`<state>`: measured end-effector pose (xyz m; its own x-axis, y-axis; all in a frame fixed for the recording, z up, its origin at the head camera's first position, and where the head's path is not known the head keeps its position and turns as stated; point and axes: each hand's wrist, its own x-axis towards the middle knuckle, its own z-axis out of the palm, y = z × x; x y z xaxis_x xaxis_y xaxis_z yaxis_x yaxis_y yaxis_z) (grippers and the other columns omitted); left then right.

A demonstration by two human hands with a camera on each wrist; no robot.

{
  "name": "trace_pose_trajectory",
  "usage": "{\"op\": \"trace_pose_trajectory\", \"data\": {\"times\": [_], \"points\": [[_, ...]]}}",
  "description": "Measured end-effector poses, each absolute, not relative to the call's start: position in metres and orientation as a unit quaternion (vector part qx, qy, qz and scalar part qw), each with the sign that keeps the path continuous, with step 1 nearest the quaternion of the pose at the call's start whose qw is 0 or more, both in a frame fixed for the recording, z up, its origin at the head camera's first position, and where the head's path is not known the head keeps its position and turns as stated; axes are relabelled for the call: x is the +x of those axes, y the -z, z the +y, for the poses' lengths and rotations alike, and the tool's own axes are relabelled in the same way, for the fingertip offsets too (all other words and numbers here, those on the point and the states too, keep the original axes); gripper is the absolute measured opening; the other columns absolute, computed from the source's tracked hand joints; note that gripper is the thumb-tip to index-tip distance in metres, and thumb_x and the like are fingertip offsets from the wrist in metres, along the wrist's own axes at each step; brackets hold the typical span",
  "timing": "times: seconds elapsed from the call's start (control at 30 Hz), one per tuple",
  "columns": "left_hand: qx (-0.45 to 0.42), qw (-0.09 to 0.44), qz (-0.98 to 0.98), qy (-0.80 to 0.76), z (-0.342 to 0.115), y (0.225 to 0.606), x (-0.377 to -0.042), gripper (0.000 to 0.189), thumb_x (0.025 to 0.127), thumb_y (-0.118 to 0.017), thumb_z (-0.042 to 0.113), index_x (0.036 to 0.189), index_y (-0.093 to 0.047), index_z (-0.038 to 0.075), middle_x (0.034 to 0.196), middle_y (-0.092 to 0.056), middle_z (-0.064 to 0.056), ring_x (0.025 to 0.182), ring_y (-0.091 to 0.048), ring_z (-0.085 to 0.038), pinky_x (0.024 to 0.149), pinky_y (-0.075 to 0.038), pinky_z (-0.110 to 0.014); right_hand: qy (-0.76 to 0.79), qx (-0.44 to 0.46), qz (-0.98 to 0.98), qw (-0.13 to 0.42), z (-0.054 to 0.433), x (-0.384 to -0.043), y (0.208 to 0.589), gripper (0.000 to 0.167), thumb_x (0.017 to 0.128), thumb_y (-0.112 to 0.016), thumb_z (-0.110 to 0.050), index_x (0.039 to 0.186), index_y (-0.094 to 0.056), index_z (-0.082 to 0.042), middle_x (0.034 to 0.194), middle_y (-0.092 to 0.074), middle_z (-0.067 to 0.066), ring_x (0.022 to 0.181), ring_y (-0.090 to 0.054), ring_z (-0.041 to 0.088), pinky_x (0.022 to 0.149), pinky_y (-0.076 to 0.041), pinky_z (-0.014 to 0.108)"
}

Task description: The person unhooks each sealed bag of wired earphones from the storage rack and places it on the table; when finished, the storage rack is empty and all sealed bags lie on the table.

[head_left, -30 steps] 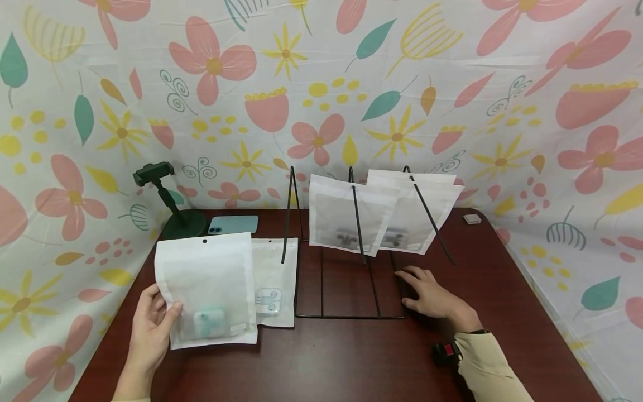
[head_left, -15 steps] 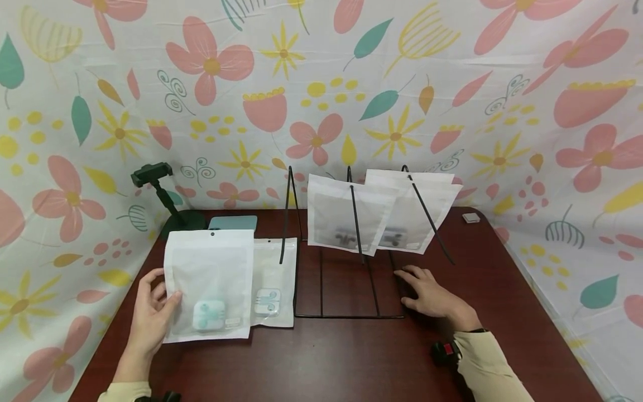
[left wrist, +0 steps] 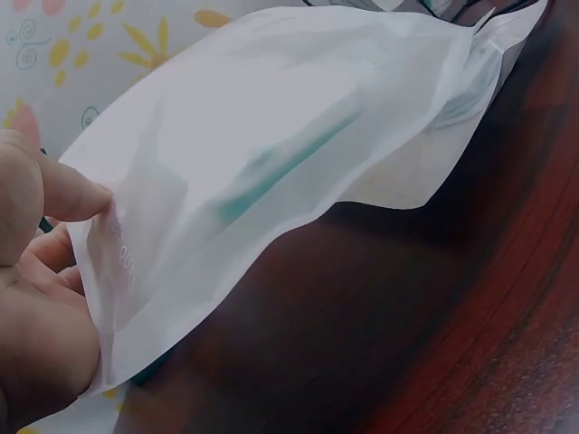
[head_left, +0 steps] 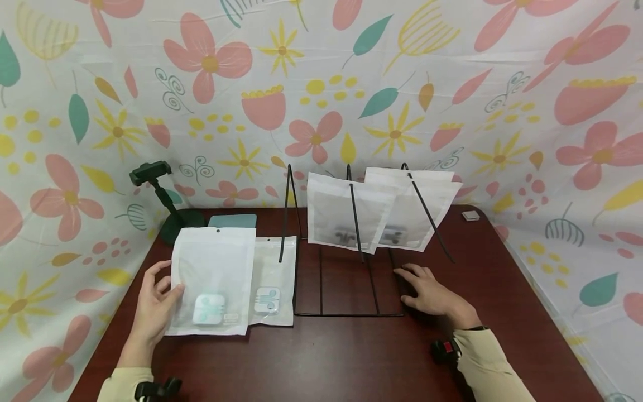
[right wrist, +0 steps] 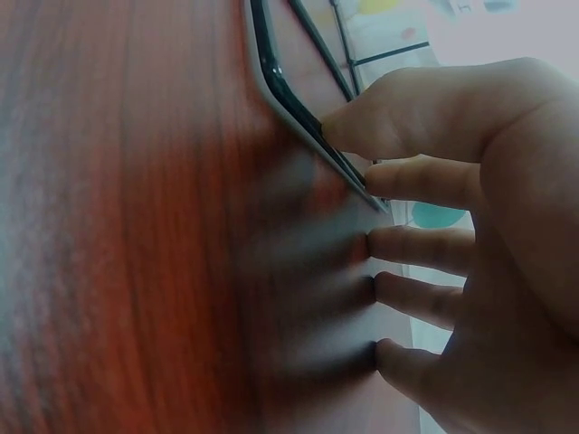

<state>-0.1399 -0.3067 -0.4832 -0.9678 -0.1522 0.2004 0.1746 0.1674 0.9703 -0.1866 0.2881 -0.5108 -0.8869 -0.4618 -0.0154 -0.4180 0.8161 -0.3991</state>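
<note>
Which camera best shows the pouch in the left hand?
The head view: the white pouch, its edge in the left hand, faces the camera, the pale case inside visible. The left wrist view shows it close but slanted; the right wrist view doesn't show it.

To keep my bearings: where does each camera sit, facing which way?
Head: worn on the head, facing forward-down at the table; left grip, right grip, sleeves show.
Left wrist: on that wrist, facing left grip holding white pouch.
Right wrist: on that wrist, facing right grip at black rack.
Head and left wrist share that pouch.
</note>
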Motion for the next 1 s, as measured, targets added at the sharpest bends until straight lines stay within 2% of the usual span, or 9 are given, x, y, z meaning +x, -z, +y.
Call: {"op": "trace_pose_trajectory", "data": {"times": [0.37, 0.57, 0.73, 1.0], "points": [[0.043, 0.057, -0.782, 0.619, -0.317, 0.489, -0.155, 0.060, 0.096, -0.055, -0.002, 0.147, -0.029, 0.016, 0.099, -0.064, 0.014, 0.087, -0.061, -0.001, 0.073, -0.050, -0.014, 0.196, -0.228, 0.952, 0.055, 0.289, -0.188, 0.510, 0.059, 0.088, -0.070, -0.016, 0.141, -0.048, -0.002, 0.144, -0.039, 0.026, 0.125, -0.038, 0.046, 0.092, -0.043, 0.056], [0.066, 0.032, -0.819, 0.569, -0.320, 0.490, -0.161, 0.060, 0.098, -0.055, 0.003, 0.149, -0.027, 0.016, 0.101, -0.062, 0.011, 0.090, -0.057, -0.001, 0.074, -0.048, -0.015, 0.198, -0.228, 0.951, 0.058, 0.289, -0.187, 0.510, 0.059, 0.088, -0.070, -0.016, 0.141, -0.047, -0.002, 0.144, -0.039, 0.026, 0.125, -0.038, 0.046, 0.092, -0.043, 0.057], [0.085, 0.011, -0.828, 0.554, -0.320, 0.492, -0.165, 0.060, 0.098, -0.056, 0.006, 0.149, -0.026, 0.013, 0.102, -0.062, 0.005, 0.091, -0.056, -0.006, 0.074, -0.046, -0.016, 0.198, -0.228, 0.952, 0.057, 0.289, -0.188, 0.511, 0.059, 0.088, -0.070, -0.016, 0.141, -0.047, -0.003, 0.143, -0.040, 0.026, 0.125, -0.038, 0.046, 0.092, -0.043, 0.057], [0.118, -0.014, -0.849, 0.515, -0.319, 0.501, -0.175, 0.060, 0.097, -0.053, 0.002, 0.150, -0.025, 0.009, 0.115, -0.059, -0.022, 0.090, -0.056, -0.011, 0.072, -0.048, -0.021, 0.198, -0.226, 0.952, 0.057, 0.290, -0.188, 0.511, 0.059, 0.088, -0.070, -0.016, 0.141, -0.047, -0.003, 0.143, -0.040, 0.026, 0.125, -0.038, 0.046, 0.092, -0.043, 0.057]]}}
